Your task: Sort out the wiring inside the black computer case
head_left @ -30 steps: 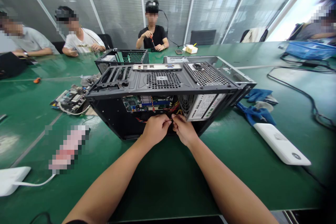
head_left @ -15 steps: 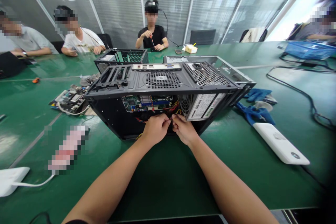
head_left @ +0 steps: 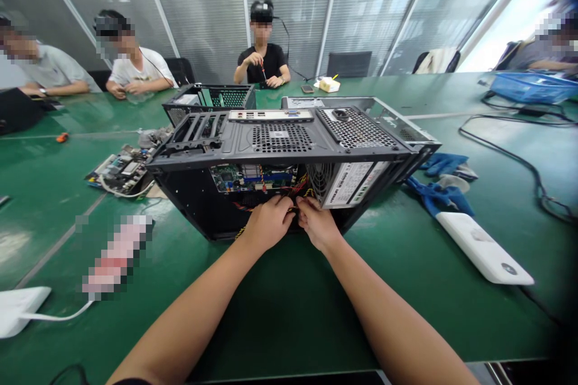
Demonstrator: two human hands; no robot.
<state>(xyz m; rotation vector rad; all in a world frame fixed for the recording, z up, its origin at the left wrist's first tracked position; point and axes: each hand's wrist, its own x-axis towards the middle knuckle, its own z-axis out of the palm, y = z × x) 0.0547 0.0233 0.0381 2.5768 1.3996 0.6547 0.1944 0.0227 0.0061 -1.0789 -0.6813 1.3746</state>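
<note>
A black computer case (head_left: 189,192) lies in front of me with its open side facing me. Inside show a green motherboard (head_left: 226,179) and a power supply (head_left: 354,185) with a white label. My left hand (head_left: 270,222) and my right hand (head_left: 317,221) meet at the opening, just below the power supply's left edge. Both have their fingers pinched around thin coloured cables (head_left: 295,207) running between them. The fingertips partly hide the cables, so their ends cannot be made out. More red and yellow wires (head_left: 301,183) bunch up behind the hands.
A second open case (head_left: 217,96) stands behind, with a loose circuit board (head_left: 124,169) at left. To the right lie blue gloves (head_left: 442,192), a white power bank (head_left: 485,246), a black cable (head_left: 519,153) and a blue basket (head_left: 533,85). Several people sit around the green table (head_left: 289,313).
My hands stay pinched at nearly the same spot, with only small finger shifts at the cables. Across the table, the hands of the person in white have come together.
</note>
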